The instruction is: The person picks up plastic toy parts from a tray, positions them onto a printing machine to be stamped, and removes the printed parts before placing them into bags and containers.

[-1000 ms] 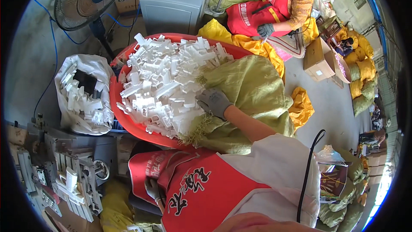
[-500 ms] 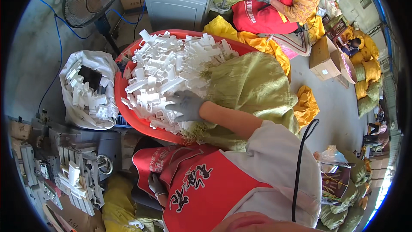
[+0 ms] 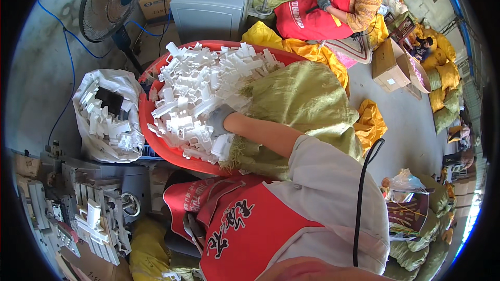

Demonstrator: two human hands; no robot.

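My right hand, in a grey glove, reaches into a heap of white plastic parts, many of them L-shaped like toy pistols. Its fingers point down among the pieces and are hidden. A wider white block lies just below the glove; I cannot tell whether the hand touches it. The heap fills a large red oval tub. A green woven sack covers the tub's right part, under my forearm. My left hand, also gloved, rests low by my red apron, with its fingers not clear.
A white sack of similar parts stands left of the tub, below a fan. Machine fixtures are at the lower left. A co-worker in a red apron sits beyond. Yellow cloth and a cardboard box lie right.
My right hand has gone from lying spread over the heap to reaching down into it, its fingers now hidden. The white block below it has come into sight. The co-worker's hands have shifted.
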